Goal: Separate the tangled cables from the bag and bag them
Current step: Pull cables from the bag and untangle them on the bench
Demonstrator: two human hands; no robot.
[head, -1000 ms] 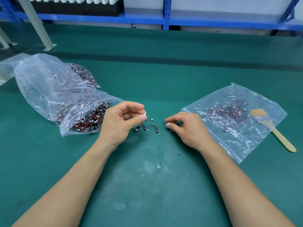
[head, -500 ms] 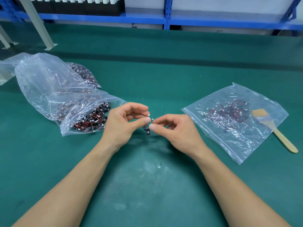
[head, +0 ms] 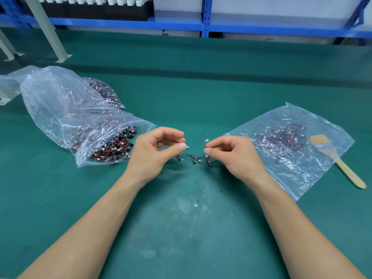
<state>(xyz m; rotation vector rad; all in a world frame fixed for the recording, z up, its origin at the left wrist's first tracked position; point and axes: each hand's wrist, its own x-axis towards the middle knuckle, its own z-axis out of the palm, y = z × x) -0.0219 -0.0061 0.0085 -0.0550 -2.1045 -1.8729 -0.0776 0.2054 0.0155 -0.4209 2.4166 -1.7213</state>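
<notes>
On a green worktable (head: 201, 97), a bulging clear bag (head: 50, 93) of tangled cables lay at left and a flatter bag (head: 281, 117) holding more lay at right. Between them, the left hand (head: 155, 152) and right hand (head: 235, 156) each pinched short cables (head: 193, 158) by a white connector, thumb against forefinger.

One wide-angle view, from a camera worn on the person's head, facing forward and down across a green table (head: 201, 87). Both forearms enter from the bottom edge; the left hand (head: 155, 152) and right hand (head: 235, 154), pinching small cables (head: 193, 158), sit mid-frame, close below the lens. Blue shelving (head: 205, 17) lines the far top edge.
</notes>
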